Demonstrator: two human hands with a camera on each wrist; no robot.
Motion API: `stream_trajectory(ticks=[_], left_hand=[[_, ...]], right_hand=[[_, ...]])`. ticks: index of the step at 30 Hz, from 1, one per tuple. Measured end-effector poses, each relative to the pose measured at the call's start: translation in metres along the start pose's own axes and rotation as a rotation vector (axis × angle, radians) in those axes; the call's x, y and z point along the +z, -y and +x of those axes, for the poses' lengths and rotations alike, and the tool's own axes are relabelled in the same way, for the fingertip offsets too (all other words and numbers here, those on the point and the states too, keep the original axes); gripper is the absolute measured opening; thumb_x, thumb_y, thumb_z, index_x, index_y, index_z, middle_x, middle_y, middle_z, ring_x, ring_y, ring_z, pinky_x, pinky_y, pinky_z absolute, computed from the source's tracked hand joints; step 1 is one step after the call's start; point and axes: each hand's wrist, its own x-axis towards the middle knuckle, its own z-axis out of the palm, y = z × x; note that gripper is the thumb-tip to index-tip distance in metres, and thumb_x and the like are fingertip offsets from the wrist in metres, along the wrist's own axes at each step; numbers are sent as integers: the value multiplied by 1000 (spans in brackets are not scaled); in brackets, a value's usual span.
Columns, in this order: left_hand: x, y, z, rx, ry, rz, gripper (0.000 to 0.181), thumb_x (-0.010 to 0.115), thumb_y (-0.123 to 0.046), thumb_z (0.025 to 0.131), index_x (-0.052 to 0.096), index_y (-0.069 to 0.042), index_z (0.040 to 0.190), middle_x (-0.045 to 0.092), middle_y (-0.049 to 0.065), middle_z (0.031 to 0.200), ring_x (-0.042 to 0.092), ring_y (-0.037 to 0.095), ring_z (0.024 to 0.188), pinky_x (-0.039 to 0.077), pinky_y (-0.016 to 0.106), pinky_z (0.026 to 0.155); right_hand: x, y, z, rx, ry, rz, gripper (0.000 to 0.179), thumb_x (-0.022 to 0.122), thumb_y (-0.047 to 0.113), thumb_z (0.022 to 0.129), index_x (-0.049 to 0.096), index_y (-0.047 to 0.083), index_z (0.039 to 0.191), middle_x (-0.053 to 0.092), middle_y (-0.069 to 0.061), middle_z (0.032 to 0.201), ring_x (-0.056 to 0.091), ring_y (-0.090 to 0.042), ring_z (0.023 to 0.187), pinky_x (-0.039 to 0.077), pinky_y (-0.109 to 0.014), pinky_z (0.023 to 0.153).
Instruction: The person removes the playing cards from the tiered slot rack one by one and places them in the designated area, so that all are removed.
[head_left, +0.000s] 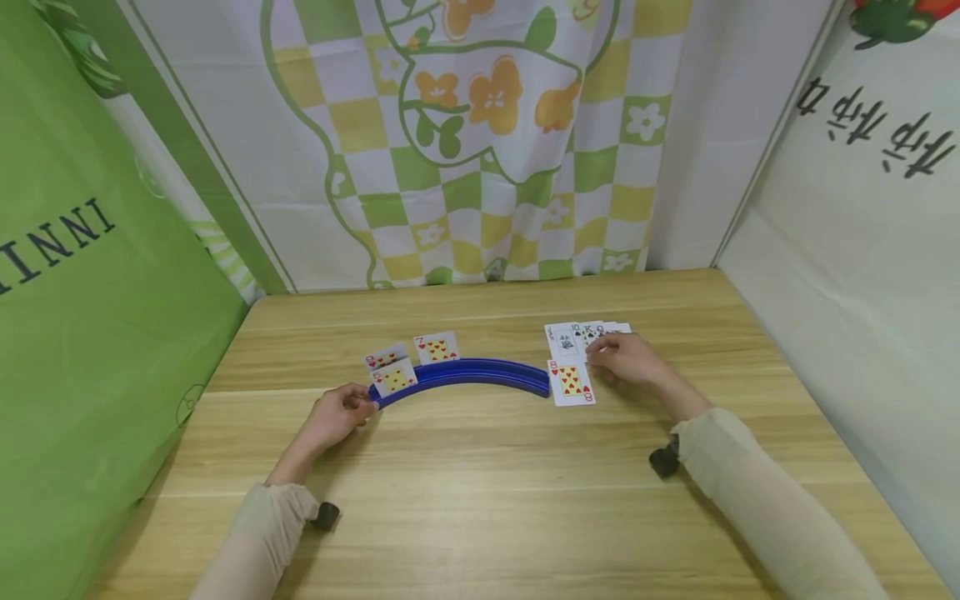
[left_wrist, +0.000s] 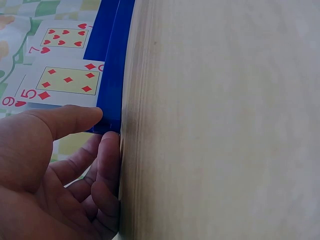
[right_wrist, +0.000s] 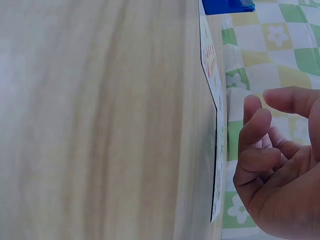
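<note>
My left hand point(head_left: 337, 414) grips the left end of a curved blue card holder point(head_left: 487, 369), thumb on its edge and fingertips by the end in the left wrist view. Upright in the holder near that hand is the five of diamonds point(left_wrist: 67, 80), partly covering a nine of hearts point(head_left: 381, 358). A seven of hearts point(head_left: 437, 347) stands a little to their right. My right hand point(head_left: 630, 360) hovers over a spread of face-up cards point(head_left: 564, 340), its fingers loosely bent around nothing. An eight of hearts point(head_left: 572, 385) lies beside the holder's right end, overlapping the spread.
The wooden table point(head_left: 480, 500) ends at the back against a checked, flowered curtain point(head_left: 495, 192). Green cloth point(head_left: 112, 333) hangs on the left and white cloth point(head_left: 862, 275) on the right. Dark wrist cameras sit at both sleeves.
</note>
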Motion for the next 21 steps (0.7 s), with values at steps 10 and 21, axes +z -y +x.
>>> stream_trajectory(ticks=[10,21], left_hand=[[0,-1,-1,4,-4,8,35,68,-18,93,62,3,120,72,16,98,64,14,73,50,29,68],[0,0,-1,1,-3,1,36,68,-20,93,62,3,120,71,14,98,64,14,75,50,29,69]], right_hand=[[4,13,-2,-48,31,60,26,60,15,96,64,-1,116,68,-17,85,60,-22,69,49,-30,60],[8,28,-1,-75,28,78,29,59,15,96,64,-2,119,71,-21,96,61,-24,73,50,-29,63]])
